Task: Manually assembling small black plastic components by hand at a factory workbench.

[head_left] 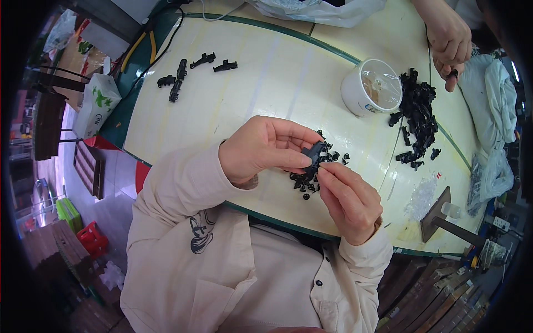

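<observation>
My left hand pinches a small black plastic toy vehicle body between thumb and fingers, above the near part of the table. Thumb and forefinger of my right hand are pressed together at the body's lower right end; whatever they hold is too small and covered to make out. Directly beneath both hands lies a loose pile of small black pieces, some round like wheels. Farther off at the left, several black toy vehicles with wheels lie on the table.
A white tub with clear film inside stands right of centre, beside a heap of black vehicle parts. Another person's hand holds a black piece at the far right. A metal stand and clear plastic bits are at the near right.
</observation>
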`<action>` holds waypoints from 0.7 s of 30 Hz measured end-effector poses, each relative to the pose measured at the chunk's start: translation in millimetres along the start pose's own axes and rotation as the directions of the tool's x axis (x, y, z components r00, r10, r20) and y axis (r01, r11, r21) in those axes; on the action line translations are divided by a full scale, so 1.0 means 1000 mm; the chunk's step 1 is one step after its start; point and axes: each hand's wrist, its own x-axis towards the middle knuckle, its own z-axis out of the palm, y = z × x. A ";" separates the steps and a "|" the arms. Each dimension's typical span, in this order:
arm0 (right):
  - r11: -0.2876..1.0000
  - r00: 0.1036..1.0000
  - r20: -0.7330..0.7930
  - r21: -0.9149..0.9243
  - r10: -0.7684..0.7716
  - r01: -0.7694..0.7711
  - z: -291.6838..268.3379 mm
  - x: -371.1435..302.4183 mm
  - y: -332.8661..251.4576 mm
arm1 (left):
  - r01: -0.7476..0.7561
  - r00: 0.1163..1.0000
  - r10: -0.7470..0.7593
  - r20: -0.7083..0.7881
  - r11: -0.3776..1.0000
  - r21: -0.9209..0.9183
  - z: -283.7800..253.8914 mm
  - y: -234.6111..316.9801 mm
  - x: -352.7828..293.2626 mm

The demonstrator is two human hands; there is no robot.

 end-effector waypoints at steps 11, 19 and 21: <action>0.999 0.999 -0.004 -0.025 -0.035 0.035 0.001 0.000 0.000 | -0.009 1.000 0.009 0.013 1.000 0.002 -0.001 -0.001 0.000; 0.999 0.999 -0.032 -0.006 -0.041 0.040 0.001 -0.001 0.002 | 0.052 0.999 -0.052 0.006 0.999 -0.004 0.001 0.002 0.001; 0.999 0.999 -0.035 -0.003 -0.039 0.039 0.001 0.000 0.002 | 0.059 0.998 -0.059 0.015 0.998 -0.016 0.000 0.002 0.002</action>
